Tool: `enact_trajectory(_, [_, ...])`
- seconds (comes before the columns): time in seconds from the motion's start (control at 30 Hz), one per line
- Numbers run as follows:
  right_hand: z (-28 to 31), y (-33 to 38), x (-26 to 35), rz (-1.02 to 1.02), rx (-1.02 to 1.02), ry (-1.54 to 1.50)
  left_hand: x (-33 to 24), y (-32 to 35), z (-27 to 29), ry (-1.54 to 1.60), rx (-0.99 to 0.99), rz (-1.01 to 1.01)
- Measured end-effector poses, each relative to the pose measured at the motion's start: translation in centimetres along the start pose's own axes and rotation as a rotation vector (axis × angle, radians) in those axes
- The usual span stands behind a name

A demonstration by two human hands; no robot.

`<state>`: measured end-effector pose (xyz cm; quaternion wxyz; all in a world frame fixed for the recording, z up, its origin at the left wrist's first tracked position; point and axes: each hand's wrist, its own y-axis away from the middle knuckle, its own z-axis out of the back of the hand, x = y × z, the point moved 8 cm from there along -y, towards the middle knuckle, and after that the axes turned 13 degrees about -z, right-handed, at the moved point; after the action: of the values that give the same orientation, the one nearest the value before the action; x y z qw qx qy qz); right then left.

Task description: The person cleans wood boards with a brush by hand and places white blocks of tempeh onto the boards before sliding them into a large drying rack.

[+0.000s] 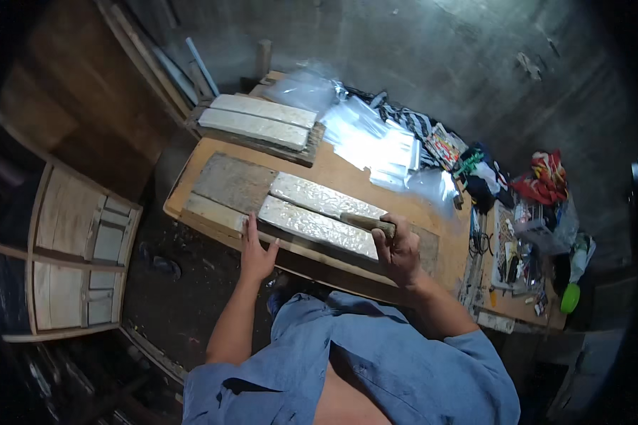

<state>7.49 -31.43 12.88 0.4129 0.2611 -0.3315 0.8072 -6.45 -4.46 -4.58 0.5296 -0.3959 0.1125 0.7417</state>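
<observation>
Mid-frame, two glossy pale strips (319, 224) lie side by side on a long wooden board (235, 180) across the tabletop (354, 178). The right hand (402, 256) is closed around a wooden-handled tool (367, 222) over their right end; its working end is unclear. The left hand (257, 256), open with fingers spread, rests at the board's near edge. Uneven tool pressure could gouge the crinkled surface; a light left-hand hold might let the board skid.

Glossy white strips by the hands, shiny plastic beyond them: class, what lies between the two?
In the head view, a bare stretch of tan tabletop lies between the white strips and the plastic.
</observation>
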Motion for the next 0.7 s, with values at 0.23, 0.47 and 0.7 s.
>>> enact_trajectory(0.23, [-3.5,-2.2,1.4,-0.022,0.039,-0.060,-0.9,-0.5,0.4,0.035,0.019,0.058])
enact_trajectory(0.47, [-7.9,-3.9,3.7,0.034,0.179,-0.076,-0.6,0.0,0.3,0.018,0.060,0.053])
enact_trajectory(0.7, [-10.9,-4.7,7.1,0.092,0.207,-0.135,-0.5,-0.4,0.3,0.013,0.069,0.045])
